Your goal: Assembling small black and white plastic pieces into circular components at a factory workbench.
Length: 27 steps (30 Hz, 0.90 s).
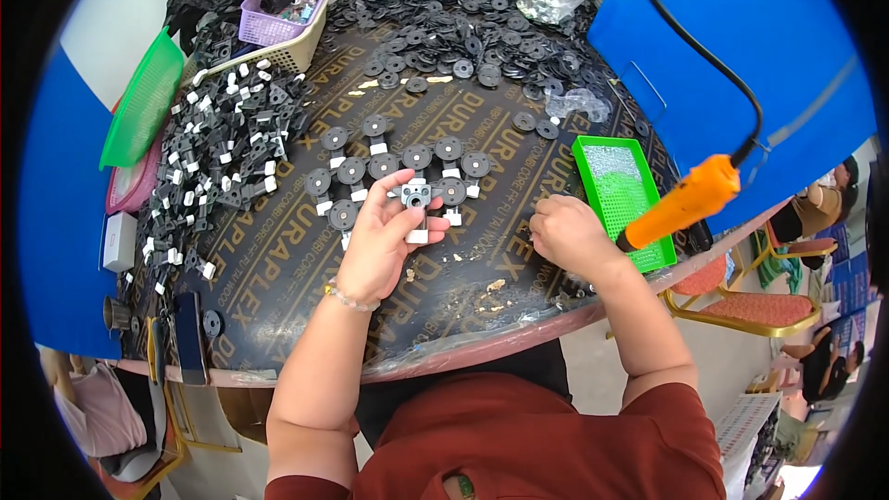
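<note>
Two hands are at work on the dark round table (pixel 306 315), and I see them from above. My left hand (pixel 378 239) lies with the fingers curled, and the thumb and forefinger pinch a small grey and white bracket piece (pixel 416 199) near the middle of the table. This piece touches the front edge of a group of finished assemblies (pixel 389 171), black discs joined with white blocks, which lie in loose rows just behind my fingers. My right hand (pixel 567 233) is closed into a loose fist and rests on the table well apart from the left one; I cannot tell what it pinches, because the fingers hide it. Just beside this hand stands a green tray (pixel 593 159) with small shiny parts inside. An orange power screwdriver (pixel 690 199) hangs on a black cable (pixel 690 42) and its tip comes near the tray. At the far side of the table lies a big heap of black discs (pixel 454 28). On the left side lies a pile of black and white brackets (pixel 218 153), and behind it a purple basket (pixel 278 14) and a green basket (pixel 143 97).
</note>
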Available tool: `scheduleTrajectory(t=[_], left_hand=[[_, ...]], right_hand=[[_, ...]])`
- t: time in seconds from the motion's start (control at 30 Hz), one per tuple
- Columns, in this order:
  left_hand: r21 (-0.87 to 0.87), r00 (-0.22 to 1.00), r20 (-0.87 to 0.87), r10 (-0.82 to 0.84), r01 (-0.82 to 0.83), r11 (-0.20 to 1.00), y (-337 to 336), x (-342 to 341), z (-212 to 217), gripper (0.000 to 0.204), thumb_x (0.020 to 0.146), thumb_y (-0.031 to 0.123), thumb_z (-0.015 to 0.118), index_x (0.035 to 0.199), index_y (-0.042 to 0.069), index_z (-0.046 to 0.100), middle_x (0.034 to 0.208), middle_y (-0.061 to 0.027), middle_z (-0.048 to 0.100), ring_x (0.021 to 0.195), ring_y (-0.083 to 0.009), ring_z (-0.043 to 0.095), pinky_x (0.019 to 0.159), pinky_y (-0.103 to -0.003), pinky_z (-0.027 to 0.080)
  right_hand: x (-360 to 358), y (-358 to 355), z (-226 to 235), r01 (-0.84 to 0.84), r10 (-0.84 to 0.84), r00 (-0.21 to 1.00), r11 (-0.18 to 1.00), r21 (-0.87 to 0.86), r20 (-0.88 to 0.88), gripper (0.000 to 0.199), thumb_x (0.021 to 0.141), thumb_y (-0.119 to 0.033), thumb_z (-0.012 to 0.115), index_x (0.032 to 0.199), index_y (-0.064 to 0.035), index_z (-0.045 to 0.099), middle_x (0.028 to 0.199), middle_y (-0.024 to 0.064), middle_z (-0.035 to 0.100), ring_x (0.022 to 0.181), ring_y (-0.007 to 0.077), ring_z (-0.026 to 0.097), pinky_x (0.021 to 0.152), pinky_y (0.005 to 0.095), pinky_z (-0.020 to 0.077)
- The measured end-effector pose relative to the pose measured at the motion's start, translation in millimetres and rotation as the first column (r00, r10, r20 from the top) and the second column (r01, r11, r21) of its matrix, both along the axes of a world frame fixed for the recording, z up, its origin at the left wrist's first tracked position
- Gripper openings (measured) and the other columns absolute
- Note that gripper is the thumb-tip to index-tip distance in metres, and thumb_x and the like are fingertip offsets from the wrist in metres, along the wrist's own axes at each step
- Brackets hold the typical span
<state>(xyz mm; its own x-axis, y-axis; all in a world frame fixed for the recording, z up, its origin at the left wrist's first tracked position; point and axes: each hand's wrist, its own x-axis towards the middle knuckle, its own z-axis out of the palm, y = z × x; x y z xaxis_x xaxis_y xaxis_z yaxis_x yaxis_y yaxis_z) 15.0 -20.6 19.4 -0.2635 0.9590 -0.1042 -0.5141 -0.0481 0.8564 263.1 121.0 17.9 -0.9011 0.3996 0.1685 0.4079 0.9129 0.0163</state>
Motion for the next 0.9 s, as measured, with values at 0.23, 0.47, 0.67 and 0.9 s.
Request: scheduleTrajectory(t=[0.23, 0.47, 0.67, 0.9], left_hand=[[-0.015, 0.992, 0.048, -0.117, 0.117, 0.993, -3, 5, 0, 0.056, 0.089, -0.007, 0.052, 0.141, 0.005, 0.036, 0.122, -0.0239, 0.059, 0.106, -0.0304, 0.066, 0.090, -0.040, 0.057], [-0.021, 0.972, 0.038, -0.232, 0.233, 0.972, -3, 5, -6, 0.051, 0.091, -0.006, 0.055, 0.138, 0.003, 0.038, 0.096, -0.0080, 0.064, 0.090, -0.0219, 0.069, 0.084, -0.034, 0.059], [-0.050, 0.982, 0.090, -0.167, 0.172, 0.984, -3, 9, -5, 0.051, 0.090, -0.008, 0.052, 0.138, 0.002, 0.038, 0.107, -0.0147, 0.065, 0.098, -0.0266, 0.069, 0.085, -0.037, 0.058], [-0.062, 0.994, 0.067, -0.092, 0.096, 0.993, 3, 1, -7, 0.028, 0.097, 0.007, 0.054, 0.124, 0.003, 0.049, 0.108, -0.0232, 0.066, 0.092, -0.0287, 0.070, 0.079, -0.038, 0.059]], right_hand=[[-31, -10, 28, -0.166, 0.107, 0.870, 0.983, -0.080, -0.482, 0.010, 0.070, -0.007, 0.072, 0.077, -0.0080, 0.065, 0.079, 0.0043, 0.060, 0.078, 0.0258, 0.062, 0.070, 0.0376, 0.0512], [-81, -30, 39, -0.317, 0.291, 0.825, 0.948, 0.031, -0.485, 0.013, 0.069, -0.013, 0.074, 0.077, -0.0095, 0.064, 0.086, 0.0043, 0.059, 0.081, 0.0249, 0.059, 0.070, 0.0366, 0.0468], [-85, -17, 36, -0.330, 0.261, 0.856, 0.940, -0.083, -0.447, 0.017, 0.075, -0.007, 0.072, 0.093, -0.0077, 0.070, 0.089, 0.0053, 0.063, 0.084, 0.0266, 0.061, 0.074, 0.0398, 0.0500], [-72, 26, 23, 0.342, -0.342, 0.888, 0.938, -0.056, -0.306, 0.022, 0.085, -0.006, 0.063, 0.106, -0.0033, 0.066, 0.101, 0.0149, 0.065, 0.097, 0.0342, 0.063, 0.085, 0.0414, 0.0514]])
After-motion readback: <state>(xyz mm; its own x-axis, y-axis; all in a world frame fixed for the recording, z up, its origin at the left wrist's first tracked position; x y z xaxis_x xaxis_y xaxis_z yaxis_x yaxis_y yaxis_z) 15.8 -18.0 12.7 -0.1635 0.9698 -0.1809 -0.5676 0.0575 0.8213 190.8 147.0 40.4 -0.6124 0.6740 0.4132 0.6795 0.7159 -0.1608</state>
